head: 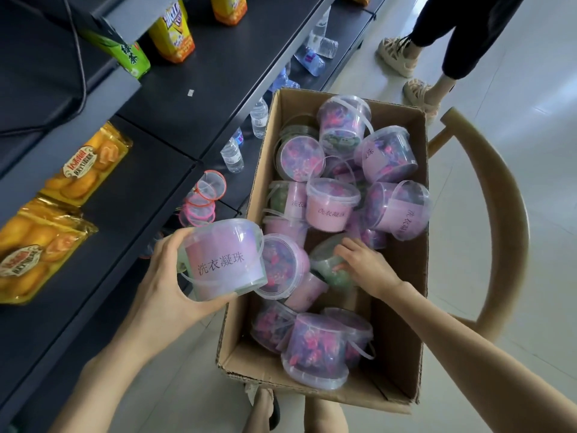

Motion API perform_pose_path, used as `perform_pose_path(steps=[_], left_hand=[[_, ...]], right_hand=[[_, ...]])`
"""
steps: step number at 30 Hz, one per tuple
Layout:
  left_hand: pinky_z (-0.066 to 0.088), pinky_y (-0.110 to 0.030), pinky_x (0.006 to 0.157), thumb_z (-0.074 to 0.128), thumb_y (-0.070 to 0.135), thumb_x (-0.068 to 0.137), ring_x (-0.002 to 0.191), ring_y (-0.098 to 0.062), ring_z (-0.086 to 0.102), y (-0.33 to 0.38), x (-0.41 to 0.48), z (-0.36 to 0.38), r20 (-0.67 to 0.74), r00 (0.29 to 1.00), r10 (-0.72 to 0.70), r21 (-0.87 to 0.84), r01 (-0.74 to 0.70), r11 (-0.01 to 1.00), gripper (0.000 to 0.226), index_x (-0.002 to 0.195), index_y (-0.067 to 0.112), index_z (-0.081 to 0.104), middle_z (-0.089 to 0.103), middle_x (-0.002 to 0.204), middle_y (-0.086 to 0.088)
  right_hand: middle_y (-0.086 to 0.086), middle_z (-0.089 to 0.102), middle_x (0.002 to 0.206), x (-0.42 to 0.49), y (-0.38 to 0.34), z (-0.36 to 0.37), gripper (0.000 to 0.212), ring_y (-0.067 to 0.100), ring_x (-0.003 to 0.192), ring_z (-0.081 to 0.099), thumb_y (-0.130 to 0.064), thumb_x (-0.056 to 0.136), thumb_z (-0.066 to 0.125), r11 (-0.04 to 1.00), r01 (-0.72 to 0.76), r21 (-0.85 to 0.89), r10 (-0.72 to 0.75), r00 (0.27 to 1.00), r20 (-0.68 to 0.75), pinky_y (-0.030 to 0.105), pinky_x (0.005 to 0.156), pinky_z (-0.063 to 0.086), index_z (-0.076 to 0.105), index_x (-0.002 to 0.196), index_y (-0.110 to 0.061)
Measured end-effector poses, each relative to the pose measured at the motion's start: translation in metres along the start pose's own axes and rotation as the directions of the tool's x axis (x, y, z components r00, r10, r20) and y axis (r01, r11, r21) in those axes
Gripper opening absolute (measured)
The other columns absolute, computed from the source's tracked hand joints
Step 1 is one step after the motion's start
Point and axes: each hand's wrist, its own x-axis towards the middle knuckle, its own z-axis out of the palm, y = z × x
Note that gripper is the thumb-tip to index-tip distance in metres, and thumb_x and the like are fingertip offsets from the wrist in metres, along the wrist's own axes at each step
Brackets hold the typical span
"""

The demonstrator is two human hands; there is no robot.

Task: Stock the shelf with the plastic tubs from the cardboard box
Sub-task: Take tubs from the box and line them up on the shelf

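My L hand [168, 276] is spread wide and cupped round one plastic tub [223, 260]: thumb under the edge nearest me, fingers curled over the far left side, palm against the wall. The tub is clear w/ a pink label facing me, held off the floor at lower centre-left of the frame, just beside the left wall of the cardboard box [402, 307] and in front of the dark shelf [187, 98]. L forearm comes up from the btm left corner, wrist bent a little toward the box.

My R hand [365, 267] is down inside the box, mid frame. Thumb sits on top of a greenish tub [327, 260] and the fingers curl onto its side, so it's gripping that tub, which lies tipped over among the others. R forearm runs in from the btm right corner, crossing the box's near right wall.

The rest of the tubs [331, 204] are heaped in the box, most w/ pink and purple contents, some upright, some on their sides.

On the shelf at left: two yellow snack packs [84, 164], drink cartons [171, 29] at upper left. Water bottles [232, 154] and clear pink-rimmed lids [206, 195] sit on a lower level by the box. A wooden chair [499, 214] is at right, and another person's feet [415, 89] at upper right.
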Motion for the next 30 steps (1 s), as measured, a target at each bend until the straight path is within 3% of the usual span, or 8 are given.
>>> perform_pose_path(steps=[4, 7, 10, 14, 18, 23, 25, 30], left_hand=[[0.034, 0.002, 0.081, 0.072, 0.060, 0.044, 0.109, 0.009, 0.040, 0.008, -0.010, -0.013, -0.025, 1.000, 0.004, -0.003, -0.004, 1.000, 0.093, 0.126, 0.044, 0.032, 0.035, 0.118, 0.033], [0.033, 0.003, 0.081, 0.072, 0.061, 0.042, 0.107, 0.013, 0.039, 0.015, -0.021, -0.025, -0.054, 0.999, -0.008, -0.008, 0.007, 1.000, 0.103, 0.133, 0.029, 0.036, 0.036, 0.122, 0.025], [0.031, 0.003, 0.081, 0.072, 0.061, 0.042, 0.108, 0.017, 0.037, 0.027, -0.033, -0.042, -0.077, 0.997, -0.009, 0.008, 0.010, 1.000, 0.108, 0.135, 0.020, 0.036, 0.041, 0.121, 0.013], [0.035, -0.007, 0.086, 0.082, 0.060, 0.045, 0.113, 0.007, 0.038, 0.045, -0.053, -0.079, -0.147, 0.989, 0.006, 0.029, -0.002, 1.000, 0.112, 0.137, 0.019, 0.034, 0.041, 0.130, 0.004], [0.035, -0.025, 0.095, 0.082, 0.057, 0.045, 0.120, -0.002, 0.036, 0.065, -0.082, -0.122, -0.267, 0.964, -0.008, 0.015, 0.013, 1.000, 0.111, 0.139, 0.025, 0.031, 0.038, 0.133, 0.010], [0.037, -0.003, 0.083, 0.082, 0.047, 0.044, 0.108, 0.019, 0.039, 0.092, -0.124, -0.180, -0.418, 0.908, 0.013, -0.045, -0.036, 0.998, 0.096, 0.126, 0.046, 0.031, 0.033, 0.119, 0.040], [0.036, 0.004, 0.076, 0.081, 0.040, 0.044, 0.106, 0.022, 0.039, 0.103, -0.142, -0.200, -0.488, 0.873, 0.004, -0.071, -0.044, 0.997, 0.092, 0.121, 0.047, 0.032, 0.034, 0.117, 0.041], [0.041, -0.011, 0.082, 0.085, 0.053, 0.043, 0.109, 0.016, 0.040, 0.125, -0.184, -0.247, -0.625, 0.780, 0.016, -0.008, -0.028, 1.000, 0.095, 0.120, 0.058, 0.029, 0.036, 0.122, 0.037]], right_hand=[[0.003, 0.052, 0.095, -0.022, -0.007, -0.039, 0.013, 0.022, 0.091, 0.051, -0.010, 0.084, 0.063, 0.912, -0.153, 0.380, 0.223, 0.963, -0.148, 0.027, 0.077, 0.043, 0.058, 0.095, -0.005], [0.001, 0.054, 0.089, -0.033, -0.034, -0.080, 0.013, 0.000, 0.081, 0.053, -0.004, 0.081, 0.067, 0.764, -0.171, 0.622, 0.369, 0.907, -0.204, 0.007, 0.071, 0.040, 0.060, 0.091, -0.008], [-0.005, 0.057, 0.081, -0.040, -0.065, -0.117, 0.011, -0.004, 0.073, 0.054, -0.007, 0.083, 0.065, 0.621, -0.097, 0.778, 0.395, 0.896, -0.204, 0.006, 0.065, 0.041, 0.057, 0.085, -0.014], [-0.015, 0.062, 0.082, -0.037, -0.107, -0.168, 0.014, 0.002, 0.076, 0.060, -0.035, 0.082, 0.064, 0.526, 0.035, 0.850, 0.281, 0.936, -0.213, 0.015, 0.066, 0.048, 0.057, 0.085, -0.024], [-0.014, 0.063, 0.079, -0.032, -0.154, -0.219, 0.006, 0.002, 0.077, 0.059, -0.020, 0.085, 0.063, 0.443, 0.181, 0.878, 0.186, 0.940, -0.287, 0.017, 0.069, 0.048, 0.060, 0.089, -0.017], [0.005, 0.063, 0.091, -0.021, -0.212, -0.277, 0.031, 0.021, 0.085, 0.060, -0.038, 0.081, 0.064, 0.238, 0.250, 0.939, 0.121, 0.951, -0.284, 0.037, 0.072, 0.052, 0.059, 0.095, -0.011], [0.009, 0.063, 0.093, -0.011, -0.232, -0.298, 0.028, 0.023, 0.082, 0.061, -0.036, 0.083, 0.060, 0.117, 0.250, 0.961, 0.088, 0.961, -0.261, 0.034, 0.067, 0.054, 0.058, 0.094, -0.011], [0.003, 0.064, 0.089, 0.016, -0.288, -0.346, 0.018, 0.019, 0.077, 0.064, -0.027, 0.090, 0.043, -0.136, 0.196, 0.971, -0.046, 0.978, -0.204, 0.027, 0.061, 0.055, 0.052, 0.094, -0.012]])
